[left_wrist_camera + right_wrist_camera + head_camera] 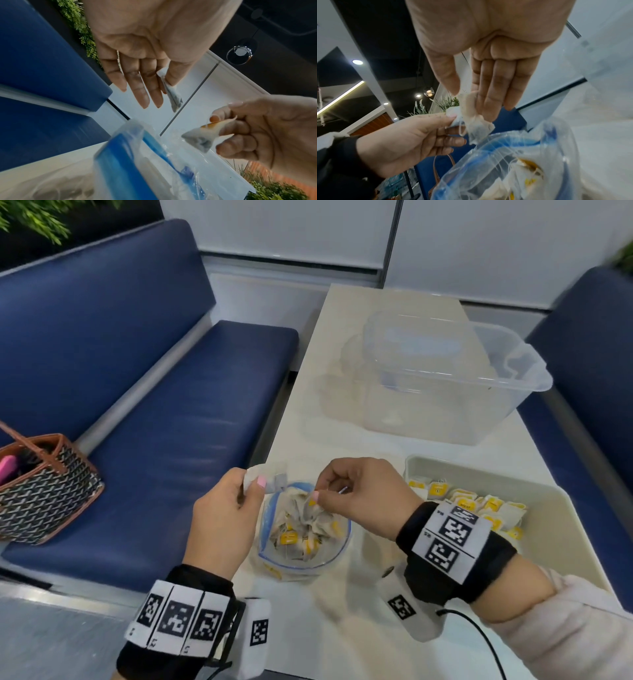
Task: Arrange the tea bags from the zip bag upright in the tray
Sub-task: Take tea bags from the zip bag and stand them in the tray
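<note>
your left hand [222, 515] sits closest to the head camera, with thumb and forefinger pinching one tea bag [173, 97] by its top corner while the other fingers lie straight. just beside it, your right hand [359, 491] pinches a second tea bag [200, 138] at its upper edge, near where the yellow tag shows, with the lower fingers curled beneath. both are held just above the open mouth of the zip bag [305, 529], which stands on the white table [342, 392] and has a loose heap of tea bags left inside.

expect these to feel almost weightless, soft and easily crushed; the thin paper will likely tear or buckle if you squeeze the filled belly, and the strings can snag on neighbours. take each by the sealed top edge or a corner, as you do now.

in the left wrist view the left one hangs with its long axis running down from your fingers, free end toward the zip bag. the right one is tilted, lower corner pointing down and across toward your left hand.

to your right, the tray [568, 508] holds rows of tea bags [479, 508] with yellow tags up, at its far end. judging by that, each new one should go in sealed edge up.
</note>
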A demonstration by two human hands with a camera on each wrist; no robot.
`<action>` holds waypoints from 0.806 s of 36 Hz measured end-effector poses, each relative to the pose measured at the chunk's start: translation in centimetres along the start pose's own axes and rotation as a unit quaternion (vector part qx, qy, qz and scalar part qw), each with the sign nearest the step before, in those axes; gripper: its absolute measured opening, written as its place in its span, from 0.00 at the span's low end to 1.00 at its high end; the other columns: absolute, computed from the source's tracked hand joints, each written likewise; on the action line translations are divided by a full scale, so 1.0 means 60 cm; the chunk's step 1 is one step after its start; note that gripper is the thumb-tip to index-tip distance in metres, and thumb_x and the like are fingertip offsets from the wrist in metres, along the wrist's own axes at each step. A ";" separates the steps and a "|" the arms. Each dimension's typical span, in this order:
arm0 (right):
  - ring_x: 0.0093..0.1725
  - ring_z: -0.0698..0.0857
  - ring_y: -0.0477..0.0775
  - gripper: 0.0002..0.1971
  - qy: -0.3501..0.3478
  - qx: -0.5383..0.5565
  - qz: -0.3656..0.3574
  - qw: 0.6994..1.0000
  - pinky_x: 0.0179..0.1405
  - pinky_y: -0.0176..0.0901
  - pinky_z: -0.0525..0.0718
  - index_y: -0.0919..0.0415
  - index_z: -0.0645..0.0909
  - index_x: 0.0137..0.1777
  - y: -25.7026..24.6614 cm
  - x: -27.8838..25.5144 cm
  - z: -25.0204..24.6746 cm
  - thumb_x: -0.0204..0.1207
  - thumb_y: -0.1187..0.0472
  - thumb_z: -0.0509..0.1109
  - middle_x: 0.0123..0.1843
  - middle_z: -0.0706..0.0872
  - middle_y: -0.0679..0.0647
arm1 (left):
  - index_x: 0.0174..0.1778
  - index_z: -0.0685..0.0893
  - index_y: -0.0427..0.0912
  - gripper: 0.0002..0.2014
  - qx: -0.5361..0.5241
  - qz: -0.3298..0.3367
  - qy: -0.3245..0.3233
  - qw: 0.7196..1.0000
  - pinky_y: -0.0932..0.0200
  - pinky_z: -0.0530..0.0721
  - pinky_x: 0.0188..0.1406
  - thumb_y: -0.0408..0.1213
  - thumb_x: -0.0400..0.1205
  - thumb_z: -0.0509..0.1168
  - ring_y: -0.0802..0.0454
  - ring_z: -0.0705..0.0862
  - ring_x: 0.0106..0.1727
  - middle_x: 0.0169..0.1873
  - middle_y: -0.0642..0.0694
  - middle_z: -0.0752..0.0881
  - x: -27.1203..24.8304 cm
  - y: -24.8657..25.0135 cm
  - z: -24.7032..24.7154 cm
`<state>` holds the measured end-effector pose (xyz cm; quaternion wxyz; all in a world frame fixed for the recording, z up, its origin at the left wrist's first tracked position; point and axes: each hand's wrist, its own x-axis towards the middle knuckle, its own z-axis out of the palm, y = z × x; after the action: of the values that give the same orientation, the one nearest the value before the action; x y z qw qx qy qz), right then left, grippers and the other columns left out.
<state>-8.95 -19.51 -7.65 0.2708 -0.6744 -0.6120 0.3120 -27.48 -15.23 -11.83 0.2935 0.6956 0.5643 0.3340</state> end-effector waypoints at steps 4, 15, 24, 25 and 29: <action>0.31 0.80 0.41 0.11 0.026 -0.004 -0.035 0.999 0.39 0.35 0.79 0.46 0.82 0.35 0.006 -0.004 -0.021 0.67 0.63 0.77 0.29 0.82 0.41 | 0.39 0.78 0.40 0.17 -0.021 0.012 -0.017 1.000 0.49 0.80 0.35 0.51 0.83 0.59 0.41 0.82 0.40 0.36 0.39 0.85 -0.002 0.008 0.003; 0.34 0.87 0.49 0.09 0.102 -0.040 -0.035 0.993 0.40 0.42 0.85 0.53 0.81 0.37 0.027 -0.072 -0.179 0.69 0.65 0.78 0.33 0.88 0.49 | 0.39 0.85 0.51 0.10 -0.044 0.071 -0.070 0.994 0.62 0.80 0.39 0.52 0.76 0.65 0.54 0.86 0.40 0.31 0.52 0.88 -0.010 0.059 0.021; 0.35 0.77 0.37 0.04 0.078 -0.312 0.121 0.939 0.35 0.29 0.71 0.45 0.83 0.39 0.148 -0.138 -0.333 0.74 0.57 0.73 0.34 0.79 0.39 | 0.33 0.84 0.58 0.09 -0.044 0.162 -0.190 0.967 0.79 0.72 0.32 0.55 0.75 0.64 0.67 0.82 0.37 0.29 0.63 0.85 -0.051 0.120 0.089; 0.34 0.75 0.39 0.03 0.068 -0.338 0.141 0.928 0.34 0.34 0.70 0.46 0.84 0.41 0.162 -0.140 -0.338 0.74 0.57 0.72 0.34 0.78 0.41 | 0.34 0.84 0.58 0.12 -0.045 0.170 -0.201 0.964 0.80 0.72 0.33 0.60 0.75 0.65 0.68 0.81 0.36 0.29 0.66 0.84 -0.056 0.124 0.099; 0.33 0.75 0.43 0.03 0.034 -0.377 0.206 0.902 0.33 0.38 0.74 0.47 0.84 0.41 0.214 -0.142 -0.340 0.74 0.57 0.71 0.32 0.77 0.41 | 0.43 0.81 0.68 0.08 -0.041 0.201 -0.250 0.946 0.79 0.72 0.33 0.64 0.73 0.65 0.69 0.81 0.35 0.29 0.68 0.84 -0.077 0.139 0.131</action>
<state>14.36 -28.97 -3.05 -0.0529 -0.8473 -0.5219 0.0835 -16.98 -21.59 -10.66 0.3799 0.8431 0.3073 0.2246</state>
